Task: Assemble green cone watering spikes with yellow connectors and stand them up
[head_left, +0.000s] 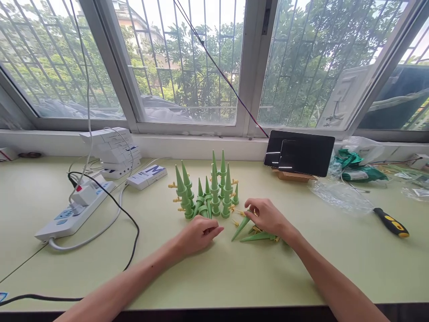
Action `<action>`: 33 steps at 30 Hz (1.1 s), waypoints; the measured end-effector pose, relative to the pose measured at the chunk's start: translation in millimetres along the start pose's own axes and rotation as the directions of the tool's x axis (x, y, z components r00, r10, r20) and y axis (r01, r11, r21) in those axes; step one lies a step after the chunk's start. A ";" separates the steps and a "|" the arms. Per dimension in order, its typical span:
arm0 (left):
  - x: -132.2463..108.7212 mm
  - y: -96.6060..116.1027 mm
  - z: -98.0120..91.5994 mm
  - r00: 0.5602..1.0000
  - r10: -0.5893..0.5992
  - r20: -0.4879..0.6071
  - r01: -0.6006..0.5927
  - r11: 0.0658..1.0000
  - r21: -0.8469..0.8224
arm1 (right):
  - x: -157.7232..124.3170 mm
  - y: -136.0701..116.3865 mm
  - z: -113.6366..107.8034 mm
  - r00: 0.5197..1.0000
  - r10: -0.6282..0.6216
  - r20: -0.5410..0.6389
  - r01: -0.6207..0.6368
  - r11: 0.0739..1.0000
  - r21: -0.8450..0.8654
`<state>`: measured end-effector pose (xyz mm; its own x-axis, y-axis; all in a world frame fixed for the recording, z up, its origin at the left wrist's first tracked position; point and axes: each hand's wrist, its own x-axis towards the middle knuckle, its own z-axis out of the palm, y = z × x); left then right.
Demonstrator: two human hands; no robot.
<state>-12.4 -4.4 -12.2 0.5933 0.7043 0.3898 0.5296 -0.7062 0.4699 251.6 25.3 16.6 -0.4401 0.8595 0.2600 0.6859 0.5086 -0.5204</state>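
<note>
My right hand (266, 218) pinches a green plastic watering spike (240, 229) by its wide end, the pointed tip slanting down toward the table. Under and beside that hand lie more green spikes (258, 237) and small yellow valve pieces (236, 222). My left hand (199, 233) rests on the table with its fingers curled closed; whatever is inside them is hidden. Just behind it, several green spikes (203, 201) lean in a loose group. Upright stacks of spikes (183, 190) with yellow valves stand on the left, and more stacks (226, 190) on the right.
A white power strip (72, 214) with cables lies at the left, near white boxes (117, 152) and a flat box (147, 177). At the back right, a black tablet (301, 152) leans on a brown stand. Plastic bags (360, 170) and a screwdriver (391, 222) lie farther right.
</note>
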 end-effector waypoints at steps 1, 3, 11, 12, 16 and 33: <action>0.1 0.2 0.1 1.000 -0.005 0.003 0.005 1.000 0.000 | -0.2 -0.7 1.4 1.000 -0.011 -0.008 0.011 1.000 0.017; 0.6 1.4 0.1 1.000 -0.018 0.005 0.018 1.000 0.002 | -0.7 -2.5 4.6 0.999 -0.037 -0.025 0.038 0.998 0.048; 0.5 8.0 -1.3 0.995 -0.099 -0.004 0.100 0.995 0.007 | -4.5 -17.2 16.1 0.986 -0.149 -0.077 0.159 0.978 0.135; 0.1 8.2 -1.0 0.993 -0.116 -0.007 0.116 0.993 -0.005 | -4.8 -18.7 17.7 0.983 -0.161 -0.083 0.171 0.975 0.141; -0.6 10.0 0.7 0.983 -0.183 -0.002 0.183 0.980 -0.085 | -5.8 -24.1 25.7 0.972 -0.216 -0.096 0.229 0.959 0.166; 3.0 20.3 -1.9 0.961 -0.276 0.023 0.270 0.913 -0.306 | -11.6 -39.3 38.7 0.937 -0.339 -0.090 0.350 0.912 0.215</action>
<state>-1.0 -16.5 0.0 0.4379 0.8700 0.2266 0.4577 -0.4327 0.7767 207.3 -6.6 2.6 -0.5921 0.6373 0.4932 0.3467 0.7540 -0.5580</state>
